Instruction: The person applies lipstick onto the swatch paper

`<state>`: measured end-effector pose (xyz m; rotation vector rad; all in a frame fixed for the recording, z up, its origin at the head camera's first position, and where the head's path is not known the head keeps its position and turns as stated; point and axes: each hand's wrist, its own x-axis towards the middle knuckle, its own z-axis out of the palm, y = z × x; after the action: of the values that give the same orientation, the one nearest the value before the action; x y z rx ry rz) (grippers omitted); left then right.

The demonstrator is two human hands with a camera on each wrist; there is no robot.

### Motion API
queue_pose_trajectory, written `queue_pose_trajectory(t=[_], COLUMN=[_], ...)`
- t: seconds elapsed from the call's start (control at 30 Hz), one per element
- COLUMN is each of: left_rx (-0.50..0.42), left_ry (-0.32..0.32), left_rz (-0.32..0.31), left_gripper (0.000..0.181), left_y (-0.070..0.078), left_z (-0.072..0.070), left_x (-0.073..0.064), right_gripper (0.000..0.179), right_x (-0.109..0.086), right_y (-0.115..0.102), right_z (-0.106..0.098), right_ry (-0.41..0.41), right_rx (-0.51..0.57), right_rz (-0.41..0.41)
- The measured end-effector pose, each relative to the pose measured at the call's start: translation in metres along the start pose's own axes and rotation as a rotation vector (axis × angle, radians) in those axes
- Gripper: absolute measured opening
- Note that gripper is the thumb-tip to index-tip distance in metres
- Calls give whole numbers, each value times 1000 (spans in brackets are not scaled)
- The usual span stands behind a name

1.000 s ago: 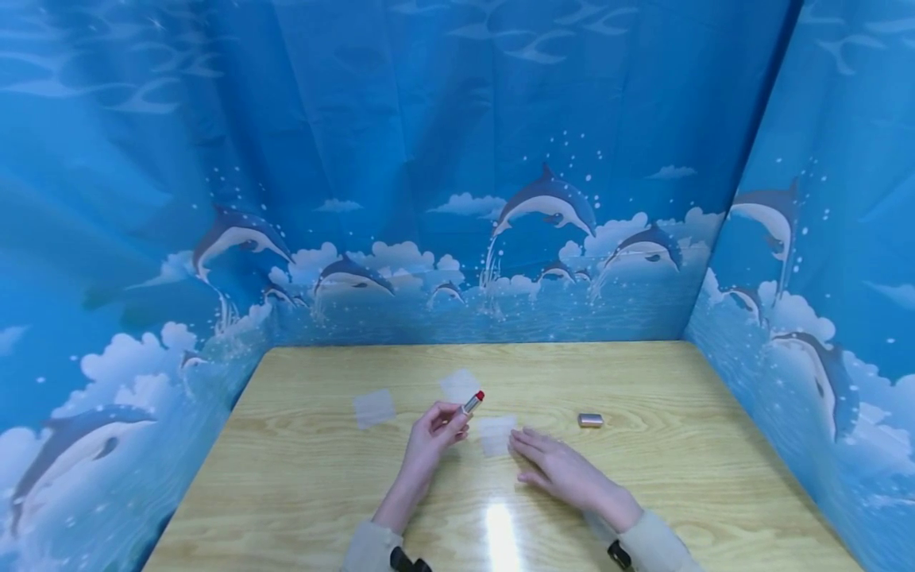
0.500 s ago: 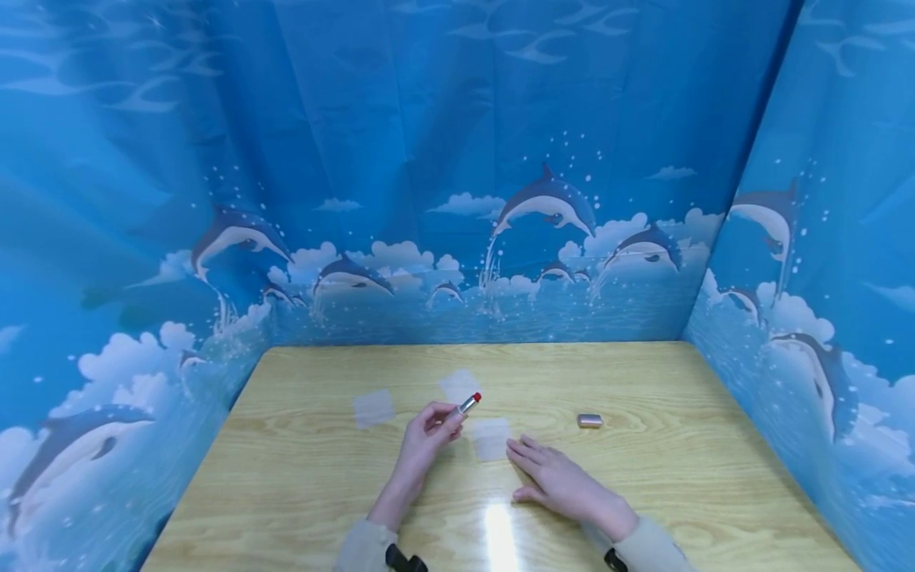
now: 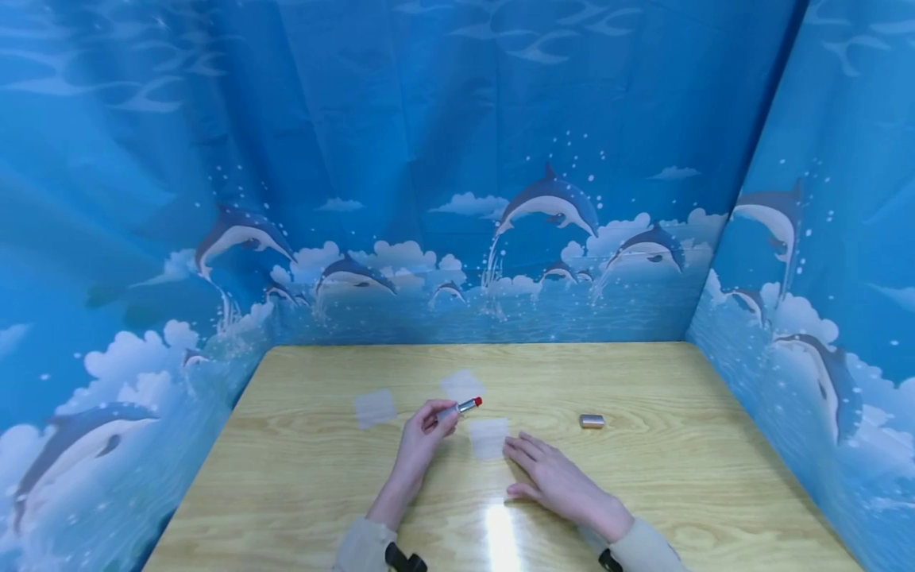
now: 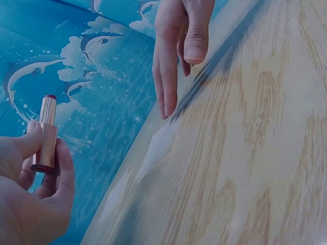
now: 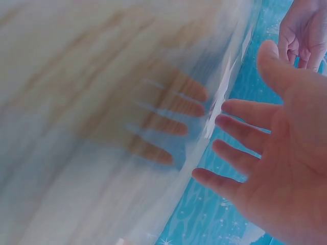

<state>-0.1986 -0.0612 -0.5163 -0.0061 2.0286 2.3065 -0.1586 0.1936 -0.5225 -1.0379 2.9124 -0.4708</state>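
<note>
My left hand (image 3: 420, 445) pinches an uncapped lipstick (image 3: 466, 406) between thumb and fingers, above the table. Its red tip points to the right in the head view; the metallic tube of the lipstick (image 4: 47, 133) shows close up in the left wrist view. With fingers extended, my right hand (image 3: 561, 481) has its fingertips at the right edge of a thin white square sheet (image 3: 489, 439). In the right wrist view the fingers of the right hand (image 5: 271, 148) are spread and grip nothing. Whether they touch the sheet is hard to tell.
Two more thin white squares lie on the wooden table (image 3: 300, 492): a left sheet (image 3: 375, 408) and a back sheet (image 3: 461, 384). The lipstick cap (image 3: 592, 421) lies on its side at right. A dolphin-printed blue curtain (image 3: 457, 159) encloses the back and sides.
The lipstick has tilted from steeply slanted to nearly level, and my left hand has shifted slightly left. My right hand and the nearest white sheet have also moved a little left.
</note>
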Motion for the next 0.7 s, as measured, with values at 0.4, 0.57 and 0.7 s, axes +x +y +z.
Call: queue_pose_trajectory(t=[0.4, 0.57, 0.7], left_rx=[-6, 11, 53], left_ry=[-5, 5, 33], left_rz=[30, 39, 31], left_gripper=[39, 44, 42], left_y=[-1, 0, -1], left_z=[-1, 3, 8], left_x=[5, 8, 12], right_gripper=[65, 66, 68], right_x=[-3, -3, -3], right_y=[3, 0, -2], right_z=[-1, -1, -3], right_ry=[-18, -39, -56], right_rx=[16, 20, 20], right_rz=[-24, -11, 7])
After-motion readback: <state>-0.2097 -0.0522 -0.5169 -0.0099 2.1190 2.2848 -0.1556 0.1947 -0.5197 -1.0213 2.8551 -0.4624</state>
